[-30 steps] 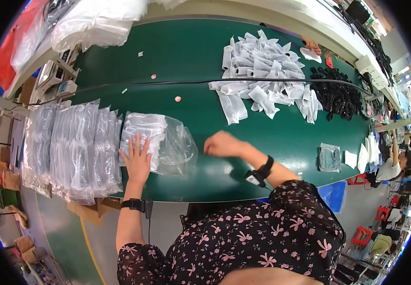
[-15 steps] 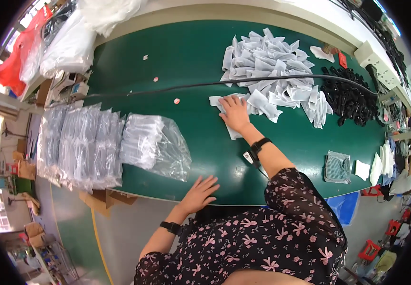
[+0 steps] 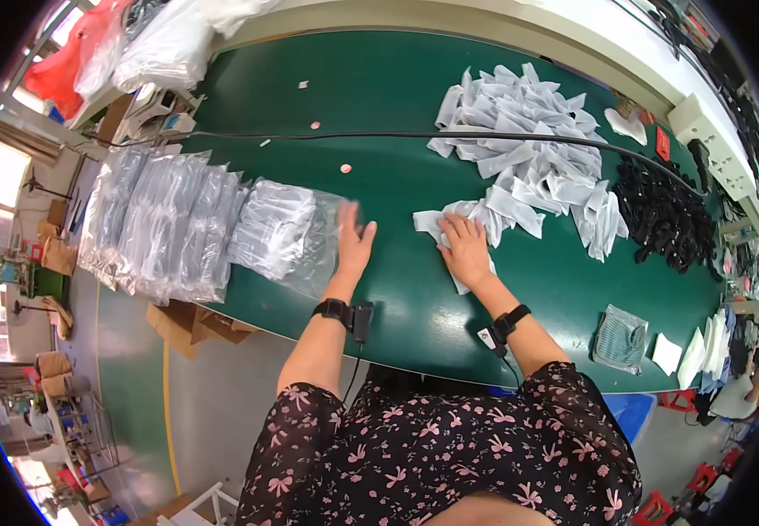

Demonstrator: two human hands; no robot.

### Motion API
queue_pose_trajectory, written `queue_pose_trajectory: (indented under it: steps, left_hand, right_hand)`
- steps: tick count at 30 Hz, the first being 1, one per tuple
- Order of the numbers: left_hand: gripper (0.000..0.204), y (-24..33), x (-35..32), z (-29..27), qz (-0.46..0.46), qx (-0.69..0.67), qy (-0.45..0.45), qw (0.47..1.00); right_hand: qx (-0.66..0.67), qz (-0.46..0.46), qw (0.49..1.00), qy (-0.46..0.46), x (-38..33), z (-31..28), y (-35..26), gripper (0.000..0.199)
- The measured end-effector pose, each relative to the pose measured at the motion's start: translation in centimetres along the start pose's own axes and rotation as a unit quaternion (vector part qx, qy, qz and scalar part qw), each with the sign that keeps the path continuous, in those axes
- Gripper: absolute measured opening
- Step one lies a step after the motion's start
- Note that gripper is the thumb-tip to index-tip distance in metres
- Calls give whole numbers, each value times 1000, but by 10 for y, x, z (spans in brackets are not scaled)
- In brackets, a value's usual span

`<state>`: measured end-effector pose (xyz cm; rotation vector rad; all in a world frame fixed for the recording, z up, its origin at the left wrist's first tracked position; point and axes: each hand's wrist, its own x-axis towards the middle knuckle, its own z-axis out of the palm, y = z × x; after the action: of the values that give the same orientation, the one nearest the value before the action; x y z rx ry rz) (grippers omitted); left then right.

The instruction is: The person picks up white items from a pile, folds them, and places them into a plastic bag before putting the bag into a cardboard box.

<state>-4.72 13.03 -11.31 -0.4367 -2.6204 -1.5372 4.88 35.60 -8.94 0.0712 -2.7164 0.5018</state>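
Observation:
My right hand (image 3: 467, 254) lies palm down on a few small frosted white pouches (image 3: 432, 221) at the near left edge of a big heap of pouches (image 3: 520, 123). Its fingers are stretched out, and some pouches beneath are hidden. My left hand (image 3: 353, 245) stands raised at the right end of a clear plastic bag (image 3: 279, 230) packed with white pouches. Its fingers are apart, slightly blurred, and hold nothing; whether they touch the bag I cannot tell. Left of that bag, several more filled clear bags (image 3: 169, 219) stand in a row.
A black cable (image 3: 353, 136) runs across the green table (image 3: 397, 79) and over the pouch heap. Black parts (image 3: 664, 210) are piled at the right, near a power strip (image 3: 717, 140). A clear bag with a grey-green item (image 3: 620, 339) lies near the front right edge.
My left hand has moved up and away from the table's front edge to the bag's right end. My right hand stays on the pouches. The view has shifted slightly.

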Motion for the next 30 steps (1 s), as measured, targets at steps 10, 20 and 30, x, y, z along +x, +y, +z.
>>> queue_pose_trajectory:
  steps: [10,20,30]
  left_hand:
    - [34,75,-84,19,-44,-142,-421,895]
    - [52,108,-96,-16,-276,-418,-521,691]
    - [36,115,-85,18,-432,-615,-150,642]
  right_hand:
    - [108,-31,991,73,-6,-39,40,21]
    - [515,256,802,162,-12,-113,-14,33]
    - [397,149,904,63,-59,-97,-56,19]
